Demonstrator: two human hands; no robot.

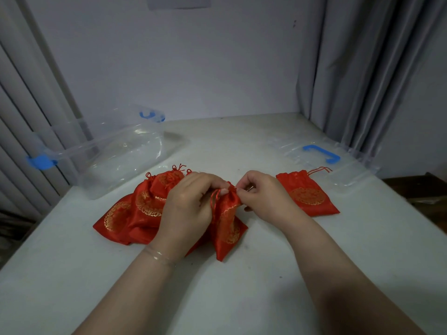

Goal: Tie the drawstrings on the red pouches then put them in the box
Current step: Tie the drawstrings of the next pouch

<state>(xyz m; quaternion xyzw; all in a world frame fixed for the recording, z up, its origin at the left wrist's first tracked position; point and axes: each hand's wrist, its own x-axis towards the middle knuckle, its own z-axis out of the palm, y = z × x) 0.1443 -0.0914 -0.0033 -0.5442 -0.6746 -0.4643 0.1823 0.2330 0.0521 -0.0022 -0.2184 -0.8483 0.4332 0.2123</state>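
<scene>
Centrally, in the head view, a red pouch (227, 223) with gold print was held over the white table (217, 286), its gathered neck raised between both hands. The left hand (191, 201) was curled around the neck of that pouch, with a loop of red drawstring (214, 198) showing beside its fingers. The right hand (263, 194) was pinched with thumb and forefinger on the top of the same neck. Just left of the held pouch, partly under the left hand, a heap of red pouches (135, 211) was spread on the table. Right of the held pouch, apart from it, a single red pouch (307, 194) was laid flat, its cords trailing toward a clear lid (338, 165) with a blue handle. Beyond the heap, to the far left of the held pouch, a clear plastic box (116, 151) with blue clasps was set open on the table.
</scene>
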